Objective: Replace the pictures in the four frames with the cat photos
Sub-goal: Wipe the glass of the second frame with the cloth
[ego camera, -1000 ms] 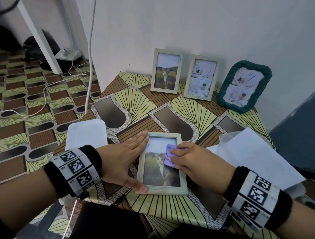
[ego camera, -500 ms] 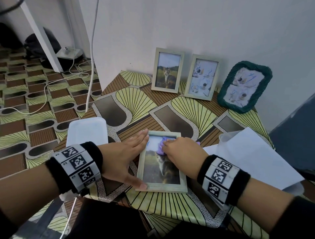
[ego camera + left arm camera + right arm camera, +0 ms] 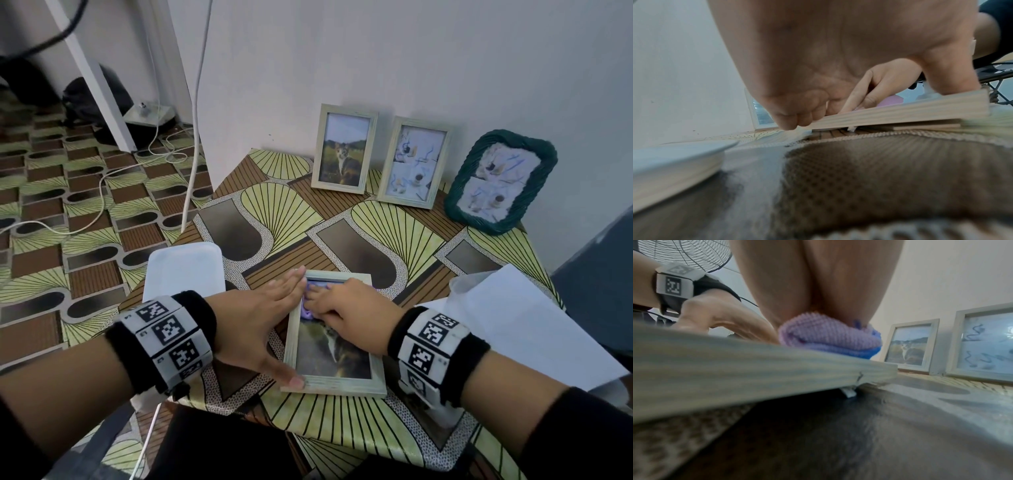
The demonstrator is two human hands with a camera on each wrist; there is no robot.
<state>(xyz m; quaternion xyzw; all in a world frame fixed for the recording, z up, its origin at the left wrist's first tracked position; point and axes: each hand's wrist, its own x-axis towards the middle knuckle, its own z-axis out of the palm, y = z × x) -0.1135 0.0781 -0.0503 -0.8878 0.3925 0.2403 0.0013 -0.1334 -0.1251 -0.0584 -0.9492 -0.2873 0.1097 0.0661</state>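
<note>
- Frame (image 3: 342, 384) with a cat photo lies flat on the near part of our table (image 3: 376, 431).
- Our left hand (image 3: 260, 325) rests along its left edge, fingers straight.
- Our right hand (image 3: 356, 315) presses a purple cloth (image 3: 306, 313) onto the glass, fingers extended.
- Farther back, a second cat frame (image 3: 343, 154) leans at the wall.

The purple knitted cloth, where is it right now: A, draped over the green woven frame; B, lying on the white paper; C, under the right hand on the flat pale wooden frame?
C: the right hand presses the purple knitted cloth onto the glass of the flat pale wooden frame.
</note>
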